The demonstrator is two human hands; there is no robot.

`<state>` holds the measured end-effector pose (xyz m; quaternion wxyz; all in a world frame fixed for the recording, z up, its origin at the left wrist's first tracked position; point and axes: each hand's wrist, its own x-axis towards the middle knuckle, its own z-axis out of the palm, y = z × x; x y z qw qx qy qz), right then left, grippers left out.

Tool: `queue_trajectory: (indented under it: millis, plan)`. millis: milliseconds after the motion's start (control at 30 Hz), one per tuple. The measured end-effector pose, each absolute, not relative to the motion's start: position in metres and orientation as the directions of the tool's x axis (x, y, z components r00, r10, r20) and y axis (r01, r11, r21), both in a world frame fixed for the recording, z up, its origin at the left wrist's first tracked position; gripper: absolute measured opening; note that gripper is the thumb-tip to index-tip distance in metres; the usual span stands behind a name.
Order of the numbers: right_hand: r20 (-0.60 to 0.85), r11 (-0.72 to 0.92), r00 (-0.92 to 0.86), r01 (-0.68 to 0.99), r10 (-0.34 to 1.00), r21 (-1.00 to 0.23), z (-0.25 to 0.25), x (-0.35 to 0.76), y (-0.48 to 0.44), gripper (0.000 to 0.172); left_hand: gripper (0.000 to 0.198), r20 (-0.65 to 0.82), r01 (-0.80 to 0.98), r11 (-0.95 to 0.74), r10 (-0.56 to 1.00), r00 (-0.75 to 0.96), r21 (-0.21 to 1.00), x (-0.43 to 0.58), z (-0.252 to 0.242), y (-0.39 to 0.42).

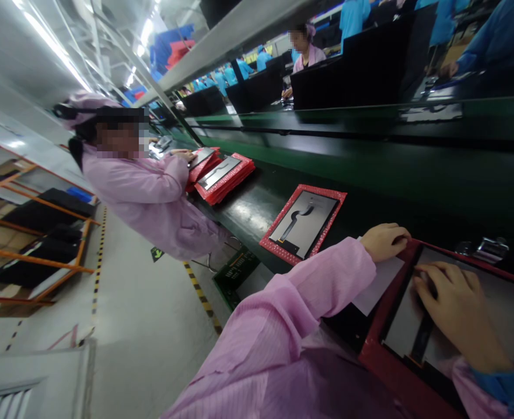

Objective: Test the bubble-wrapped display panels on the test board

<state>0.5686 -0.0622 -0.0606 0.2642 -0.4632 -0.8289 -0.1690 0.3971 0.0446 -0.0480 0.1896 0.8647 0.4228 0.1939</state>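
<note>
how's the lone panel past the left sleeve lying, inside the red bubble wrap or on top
On top: the panel shows its face and dark ribbon cable uncovered, with red bubble wrap showing past its edges.

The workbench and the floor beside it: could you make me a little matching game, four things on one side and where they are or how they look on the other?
Things
1. The wearer's right hand
2. The wearer's left hand
3. Larger stack of red bubble-wrap sheets
4. Striped floor tape

Places and colours
A. Black and yellow
B. At a corner of the red sheet under the nearest display panel
C. On the bench, near the co-worker in pink
D. Over the face of that panel

Pairs: 1-D, 2-B, 3-C, 4-A
</note>
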Motion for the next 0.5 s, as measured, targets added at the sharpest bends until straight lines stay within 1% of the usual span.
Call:
queue_trajectory:
  millis: [100,333,500]
  plan:
    - [0.589,0.485,-0.389,0.874,0.708,-0.006,-0.0626,0.5686,-0.0625,0.037,0.024,0.176,0.654,-0.567,0.806,0.565,0.500,0.3969,-0.0482,0.0446]
    - [0.594,0.497,-0.407,0.867,0.694,0.013,-0.0614,0.5680,-0.0629,0.035,0.024,0.177,0.654,-0.571,0.804,0.568,0.496,0.3970,-0.0509,0.0457]
    - [0.565,0.482,-0.397,0.876,0.723,-0.001,-0.0621,0.5683,-0.0630,0.035,0.024,0.185,0.643,-0.581,0.796,0.576,0.498,0.3975,-0.0528,0.0468]
